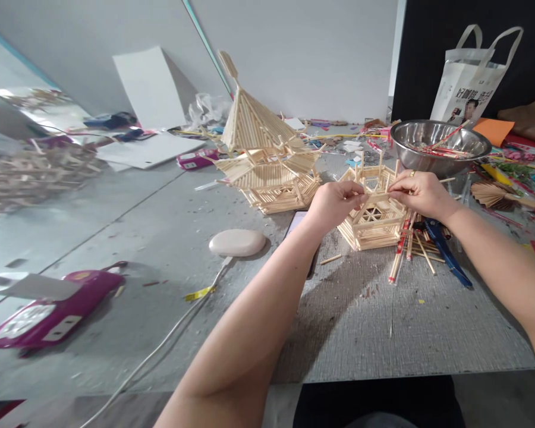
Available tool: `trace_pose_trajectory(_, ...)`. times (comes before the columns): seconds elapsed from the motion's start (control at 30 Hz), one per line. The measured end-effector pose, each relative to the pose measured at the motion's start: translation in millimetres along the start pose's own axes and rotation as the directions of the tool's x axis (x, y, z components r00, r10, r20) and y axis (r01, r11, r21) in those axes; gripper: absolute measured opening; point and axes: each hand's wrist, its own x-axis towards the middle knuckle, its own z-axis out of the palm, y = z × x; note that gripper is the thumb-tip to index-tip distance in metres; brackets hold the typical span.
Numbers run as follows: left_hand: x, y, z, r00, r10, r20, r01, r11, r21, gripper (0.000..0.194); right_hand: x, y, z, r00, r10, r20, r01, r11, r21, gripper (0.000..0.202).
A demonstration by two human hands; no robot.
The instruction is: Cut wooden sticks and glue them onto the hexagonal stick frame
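Note:
A low many-sided frame of pale wooden sticks (377, 232) stands on the grey table, with several upright posts. At its upper left edge is my left hand (334, 205), fingers pinched on a thin wooden stick that lies across the top of the frame. My right hand (417, 190), wearing a ring, pinches the other end of this stick at the upper right. The fingertips partly cover the stick. To the left stands a taller stick pagoda (267, 154) with a pointed roof, which neither hand touches.
Blue-handled pliers (448, 252) and loose sticks (423, 252) lie right of the frame. Behind are a steel bowl (441, 142) and a white bag (468, 83). A phone (295, 223) lies under my left arm. Further left are a white oval device (237, 242) with a cable and a purple power strip (66, 303).

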Motion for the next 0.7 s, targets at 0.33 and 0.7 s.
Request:
trace_pose_trajectory(0.33,0.0,-3.7,0.5,1.0,0.009,-0.015,-0.009,1.0,0.008,0.022,-1.9,2.8,2.3,0.999,-0.015,-0.03,0.014,1.0,-0.012,0.038)
trace_pose_trajectory(0.7,-3.2,-1.5,-1.9,0.999,0.038,-0.014,-0.037,0.997,0.07,0.022,-2.5,4.8,2.4,0.999,-0.017,-0.031,0.015,0.998,-0.055,0.036)
